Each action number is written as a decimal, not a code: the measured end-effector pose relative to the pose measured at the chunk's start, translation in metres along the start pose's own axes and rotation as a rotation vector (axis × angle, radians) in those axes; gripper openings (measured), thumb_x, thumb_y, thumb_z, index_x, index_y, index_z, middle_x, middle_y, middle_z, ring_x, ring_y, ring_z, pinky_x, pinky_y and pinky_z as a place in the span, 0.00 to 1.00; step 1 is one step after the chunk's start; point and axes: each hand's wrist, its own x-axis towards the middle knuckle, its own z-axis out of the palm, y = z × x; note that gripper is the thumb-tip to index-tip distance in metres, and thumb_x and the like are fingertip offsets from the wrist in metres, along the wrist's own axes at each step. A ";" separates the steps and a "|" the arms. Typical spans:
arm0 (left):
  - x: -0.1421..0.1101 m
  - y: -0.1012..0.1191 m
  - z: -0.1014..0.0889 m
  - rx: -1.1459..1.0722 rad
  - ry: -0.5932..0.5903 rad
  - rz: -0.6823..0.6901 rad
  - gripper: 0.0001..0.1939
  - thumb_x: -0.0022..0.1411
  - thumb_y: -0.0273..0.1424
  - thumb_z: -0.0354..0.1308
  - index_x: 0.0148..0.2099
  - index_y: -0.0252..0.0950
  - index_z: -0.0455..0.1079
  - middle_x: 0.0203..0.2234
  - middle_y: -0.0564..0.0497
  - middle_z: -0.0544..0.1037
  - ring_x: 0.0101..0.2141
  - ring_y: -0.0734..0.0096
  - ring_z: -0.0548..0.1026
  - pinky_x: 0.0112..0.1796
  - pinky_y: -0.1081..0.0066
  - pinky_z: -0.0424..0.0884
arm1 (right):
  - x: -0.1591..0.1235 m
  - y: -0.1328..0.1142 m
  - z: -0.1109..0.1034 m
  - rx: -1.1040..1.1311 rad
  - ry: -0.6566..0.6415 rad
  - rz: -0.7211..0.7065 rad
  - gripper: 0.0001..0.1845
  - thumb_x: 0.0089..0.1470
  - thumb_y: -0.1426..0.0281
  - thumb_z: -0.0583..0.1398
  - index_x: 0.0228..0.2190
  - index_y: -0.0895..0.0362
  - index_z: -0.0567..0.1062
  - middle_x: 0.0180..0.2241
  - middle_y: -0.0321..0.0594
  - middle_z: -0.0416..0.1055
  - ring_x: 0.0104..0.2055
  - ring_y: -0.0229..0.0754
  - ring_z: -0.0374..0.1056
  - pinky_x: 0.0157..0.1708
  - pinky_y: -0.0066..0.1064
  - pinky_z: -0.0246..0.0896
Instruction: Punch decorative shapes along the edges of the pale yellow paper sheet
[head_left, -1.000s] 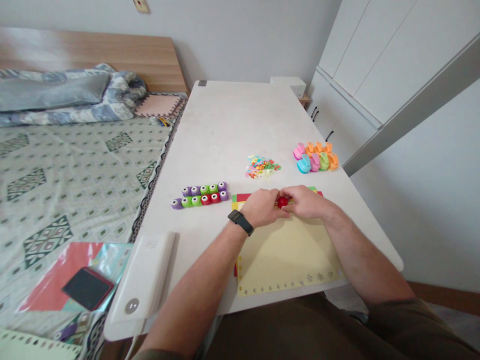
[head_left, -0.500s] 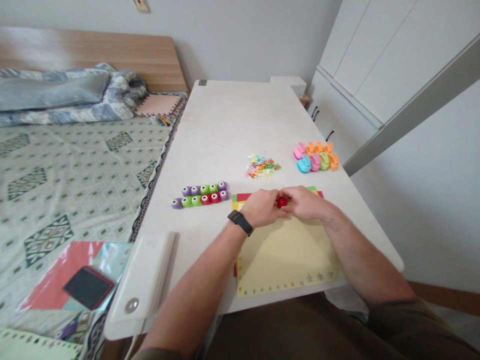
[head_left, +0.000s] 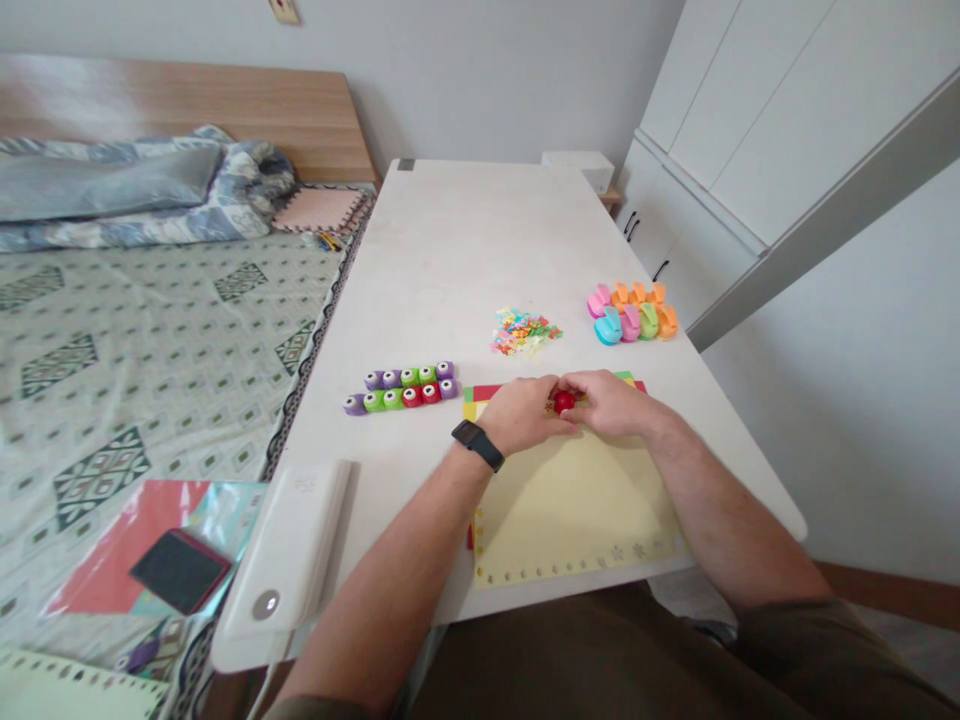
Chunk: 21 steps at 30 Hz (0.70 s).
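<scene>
A small red paper punch point(head_left: 564, 402) sits between my two hands at the far edge of a pale yellow sheet of paper point(head_left: 577, 500). My left hand point(head_left: 523, 414) is closed around its left side, with the fingertips partly hidden. From the right, my right hand point(head_left: 613, 402) curls its fingers and thumb about the same punch. Small cut-out shapes run along the sheet's near and left edges. Beneath it, coloured sheets point(head_left: 491, 392) in red, green and yellow stick out.
Several small punches point(head_left: 409, 395) stand in two rows at left; larger coloured punches point(head_left: 630, 322) stand at right. Between them lies a heap of paper cut-outs point(head_left: 521, 331). A white elongated device point(head_left: 292, 550) lies by the table's left edge, beside the bed point(head_left: 172, 400).
Both hands stay around the red punch at the sheet's far edge. The camera view shifts very slightly; nothing else has visibly moved.
</scene>
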 end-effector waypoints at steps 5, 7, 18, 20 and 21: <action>-0.007 0.001 -0.009 -0.003 -0.025 0.013 0.30 0.52 0.52 0.68 0.50 0.38 0.71 0.40 0.46 0.81 0.41 0.56 0.79 0.41 0.66 0.71 | 0.000 -0.003 0.000 0.023 -0.032 -0.006 0.13 0.50 0.71 0.65 0.40 0.55 0.77 0.37 0.39 0.79 0.38 0.44 0.72 0.39 0.33 0.63; -0.011 -0.001 -0.010 0.014 -0.014 0.006 0.31 0.51 0.51 0.69 0.51 0.38 0.70 0.41 0.46 0.81 0.42 0.55 0.79 0.40 0.66 0.71 | 0.000 -0.002 0.000 0.036 -0.035 -0.002 0.14 0.50 0.70 0.65 0.42 0.55 0.77 0.38 0.40 0.79 0.38 0.44 0.73 0.40 0.33 0.64; -0.024 -0.009 -0.008 0.076 0.055 -0.073 0.10 0.68 0.35 0.54 0.47 0.38 0.73 0.40 0.46 0.82 0.40 0.61 0.79 0.40 0.68 0.70 | -0.002 0.004 -0.003 0.021 -0.010 -0.023 0.18 0.54 0.68 0.63 0.48 0.54 0.78 0.41 0.39 0.79 0.39 0.43 0.72 0.40 0.32 0.63; -0.025 -0.009 -0.008 0.055 0.059 -0.073 0.11 0.69 0.35 0.52 0.45 0.38 0.73 0.39 0.46 0.82 0.39 0.62 0.79 0.38 0.68 0.70 | -0.002 0.003 -0.003 0.032 -0.026 -0.024 0.19 0.55 0.68 0.63 0.49 0.54 0.77 0.42 0.39 0.79 0.39 0.43 0.72 0.40 0.32 0.63; -0.026 -0.009 -0.008 0.042 0.061 -0.072 0.11 0.70 0.36 0.52 0.45 0.38 0.74 0.38 0.46 0.82 0.38 0.63 0.79 0.37 0.69 0.70 | -0.002 0.002 -0.003 0.040 -0.032 -0.024 0.20 0.55 0.68 0.62 0.50 0.54 0.77 0.42 0.39 0.79 0.39 0.43 0.72 0.41 0.32 0.63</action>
